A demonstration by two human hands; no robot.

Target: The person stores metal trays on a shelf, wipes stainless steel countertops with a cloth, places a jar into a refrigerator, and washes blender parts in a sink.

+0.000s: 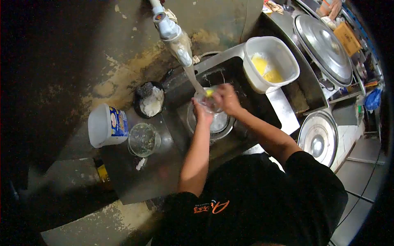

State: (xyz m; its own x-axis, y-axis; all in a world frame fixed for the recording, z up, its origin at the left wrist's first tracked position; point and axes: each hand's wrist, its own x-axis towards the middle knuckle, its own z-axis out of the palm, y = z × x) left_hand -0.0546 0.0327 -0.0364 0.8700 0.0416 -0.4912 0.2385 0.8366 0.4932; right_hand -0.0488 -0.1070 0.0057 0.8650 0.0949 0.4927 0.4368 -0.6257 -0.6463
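Observation:
My left hand (202, 112) is closed around a clear container (212, 105), held over the sink (262, 110). My right hand (227, 99), blurred by motion, presses a small yellow sponge (209, 93) at the container's rim. Just below both hands, a round metal bowl (223, 133) with whitish contents sits in the sink. From the wrapped tap (167, 29) a pale stream runs down to the container. The fingertips of my right hand are smeared, and the container's exact shape is partly hidden by my hands.
A white tub (287, 80) with yellow liquid stands at the sink's right corner. Left of the sink are a black bowl (138, 107) with a scourer, a clear bucket (143, 141) and a labelled white tub (98, 127). Large metal lids (322, 45) lie right; another person's hand (335, 8) shows.

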